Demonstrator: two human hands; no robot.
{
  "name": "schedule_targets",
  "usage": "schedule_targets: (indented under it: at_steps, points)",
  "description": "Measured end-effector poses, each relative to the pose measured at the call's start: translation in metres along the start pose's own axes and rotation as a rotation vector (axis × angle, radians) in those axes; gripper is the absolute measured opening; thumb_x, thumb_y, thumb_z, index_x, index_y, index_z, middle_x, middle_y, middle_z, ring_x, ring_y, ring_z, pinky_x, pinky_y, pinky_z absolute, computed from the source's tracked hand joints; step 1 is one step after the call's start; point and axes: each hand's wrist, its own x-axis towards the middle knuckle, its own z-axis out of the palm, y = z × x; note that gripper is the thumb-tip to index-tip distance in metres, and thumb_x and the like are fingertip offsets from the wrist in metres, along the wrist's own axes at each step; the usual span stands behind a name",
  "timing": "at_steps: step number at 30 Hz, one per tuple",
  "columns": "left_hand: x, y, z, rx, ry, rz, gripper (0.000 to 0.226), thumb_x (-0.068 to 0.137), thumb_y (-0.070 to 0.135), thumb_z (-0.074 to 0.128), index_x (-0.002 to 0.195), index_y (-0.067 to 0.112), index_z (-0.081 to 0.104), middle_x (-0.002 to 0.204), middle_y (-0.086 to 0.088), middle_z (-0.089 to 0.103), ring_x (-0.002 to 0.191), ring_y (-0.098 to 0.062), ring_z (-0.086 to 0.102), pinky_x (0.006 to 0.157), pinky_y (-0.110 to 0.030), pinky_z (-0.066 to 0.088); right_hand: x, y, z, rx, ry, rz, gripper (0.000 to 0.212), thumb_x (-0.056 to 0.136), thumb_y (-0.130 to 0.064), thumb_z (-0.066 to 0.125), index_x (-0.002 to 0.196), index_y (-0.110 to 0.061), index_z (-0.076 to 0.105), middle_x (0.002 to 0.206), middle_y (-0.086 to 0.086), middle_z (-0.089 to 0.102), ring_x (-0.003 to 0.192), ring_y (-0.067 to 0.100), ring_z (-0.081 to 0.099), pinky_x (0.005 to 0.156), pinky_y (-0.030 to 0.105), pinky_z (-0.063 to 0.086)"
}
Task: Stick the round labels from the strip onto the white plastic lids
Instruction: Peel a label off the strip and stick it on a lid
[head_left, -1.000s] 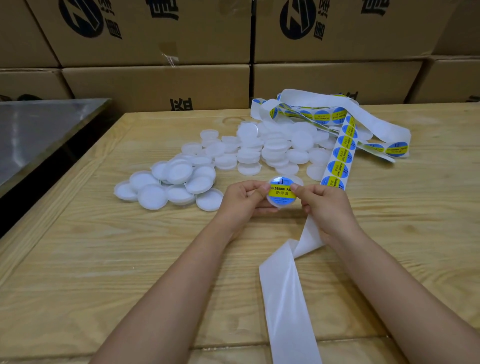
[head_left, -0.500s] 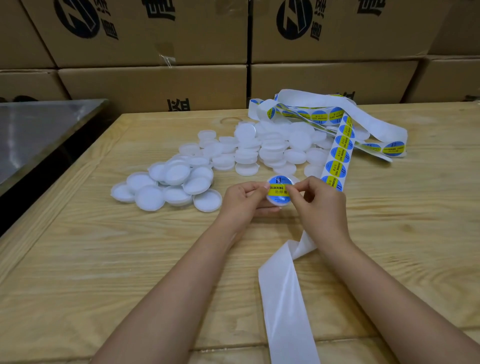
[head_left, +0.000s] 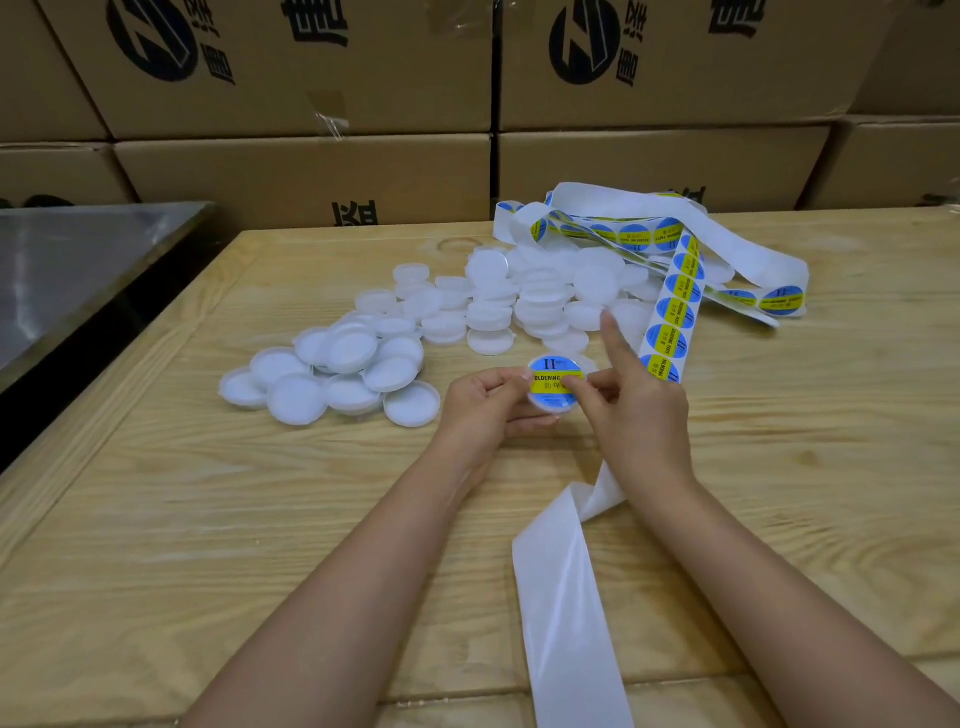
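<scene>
Right hand (head_left: 639, 415) quit pinching the label (head_left: 549, 375), went loose and thumbed it flat; left hand (head_left: 483, 405) gripped the lid (head_left: 545, 406). Looked stuck.

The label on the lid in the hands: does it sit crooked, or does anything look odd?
Nothing stands out. The label sits about centred on the lid, its yellow band near level; the thumb of the right hand hides its right edge. The strip lies in loose loops over the pile of lids, merely untidy.
</scene>
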Motion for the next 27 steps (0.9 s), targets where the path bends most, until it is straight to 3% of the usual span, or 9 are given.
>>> schedule_targets:
  at_steps: [1, 3, 6, 8, 11, 18, 20, 24, 27]
  points:
    - [0.0, 0.0, 0.0, -0.001, -0.004, -0.001, 0.017, 0.094, 0.011, 0.053, 0.092, 0.0, 0.065, 0.077, -0.01, 0.073, 0.07, -0.02, 0.071, 0.061, -0.024, 0.057, 0.001, 0.001, -0.001, 0.039, -0.015, 0.05, 0.061, 0.082, -0.021, 0.072, 0.138, -0.017, 0.047, 0.071, -0.007, 0.065, 0.071, 0.01, 0.061, 0.074, 0.022, 0.044]
    - [0.0, 0.0, 0.0, -0.001, -0.027, 0.007, 0.017, 0.094, 0.011, 0.053, 0.091, 0.0, 0.065, 0.077, -0.01, 0.073, 0.07, -0.02, 0.071, 0.062, -0.025, 0.057, 0.002, 0.006, 0.0, 0.094, -0.02, 0.125, 0.054, 0.082, -0.023, 0.071, 0.133, -0.016, 0.053, 0.067, -0.015, 0.061, 0.069, 0.005, 0.059, 0.074, 0.012, 0.043]
    - [-0.001, -0.001, 0.001, 0.024, -0.047, 0.038, 0.016, 0.094, 0.011, 0.052, 0.091, 0.003, 0.066, 0.077, -0.009, 0.073, 0.071, -0.02, 0.071, 0.062, -0.025, 0.057, 0.001, 0.011, 0.004, 0.172, -0.022, 0.212, 0.018, 0.085, -0.027, 0.068, 0.094, -0.012, 0.072, 0.065, -0.014, 0.062, 0.064, 0.001, 0.059, 0.07, 0.021, 0.049]
    - [0.0, -0.002, 0.002, 0.044, -0.045, 0.05, 0.014, 0.094, 0.009, 0.052, 0.09, 0.004, 0.065, 0.075, -0.009, 0.073, 0.071, -0.02, 0.071, 0.061, -0.026, 0.057, 0.002, 0.013, 0.007, 0.204, -0.003, 0.25, 0.021, 0.085, -0.031, 0.067, 0.075, -0.012, 0.067, 0.062, -0.013, 0.061, 0.06, -0.004, 0.056, 0.059, 0.01, 0.041]
    - [-0.001, -0.003, 0.002, 0.064, -0.057, 0.063, 0.012, 0.092, 0.008, 0.055, 0.087, 0.006, 0.066, 0.074, -0.008, 0.073, 0.068, -0.019, 0.071, 0.06, -0.026, 0.057, 0.004, 0.014, 0.01, 0.216, 0.029, 0.301, 0.033, 0.084, -0.037, 0.067, 0.062, -0.014, 0.056, 0.056, -0.011, 0.056, 0.054, -0.002, 0.053, 0.053, 0.009, 0.037]
    - [0.0, -0.006, 0.004, 0.071, -0.017, 0.117, 0.007, 0.087, 0.007, 0.062, 0.084, 0.007, 0.069, 0.073, -0.008, 0.073, 0.069, -0.019, 0.07, 0.062, -0.027, 0.057, 0.006, 0.012, 0.016, 0.208, -0.089, 0.406, 0.039, 0.077, -0.051, 0.068, 0.074, -0.014, 0.057, 0.065, -0.009, 0.055, 0.061, 0.001, 0.051, 0.052, 0.012, 0.036]
    - [0.0, -0.006, 0.003, 0.06, 0.007, 0.124, 0.007, 0.085, 0.007, 0.063, 0.082, 0.008, 0.069, 0.072, -0.008, 0.073, 0.067, -0.019, 0.07, 0.061, -0.026, 0.057, 0.006, 0.011, 0.016, 0.256, -0.129, 0.411, 0.036, 0.075, -0.05, 0.07, 0.077, -0.016, 0.057, 0.068, -0.01, 0.057, 0.064, 0.001, 0.054, 0.054, 0.011, 0.037]
    - [0.0, -0.005, 0.001, 0.009, 0.032, 0.14, 0.009, 0.085, 0.011, 0.063, 0.081, 0.009, 0.07, 0.071, -0.007, 0.072, 0.067, -0.018, 0.07, 0.061, -0.024, 0.055, 0.004, 0.008, 0.016, 0.365, -0.234, 0.417, 0.033, 0.072, -0.044, 0.075, 0.087, -0.021, 0.056, 0.083, -0.005, 0.065, 0.078, 0.009, 0.061, 0.066, 0.025, 0.048]
    - [0.001, -0.003, 0.0, -0.062, 0.04, 0.116, 0.012, 0.089, 0.013, 0.058, 0.083, 0.009, 0.068, 0.074, -0.004, 0.073, 0.068, -0.015, 0.07, 0.06, -0.022, 0.054, 0.002, 0.006, 0.013, 0.438, -0.257, 0.363, 0.03, 0.071, -0.033, 0.079, 0.088, -0.024, 0.056, 0.084, -0.002, 0.065, 0.076, 0.01, 0.059, 0.071, 0.027, 0.048]
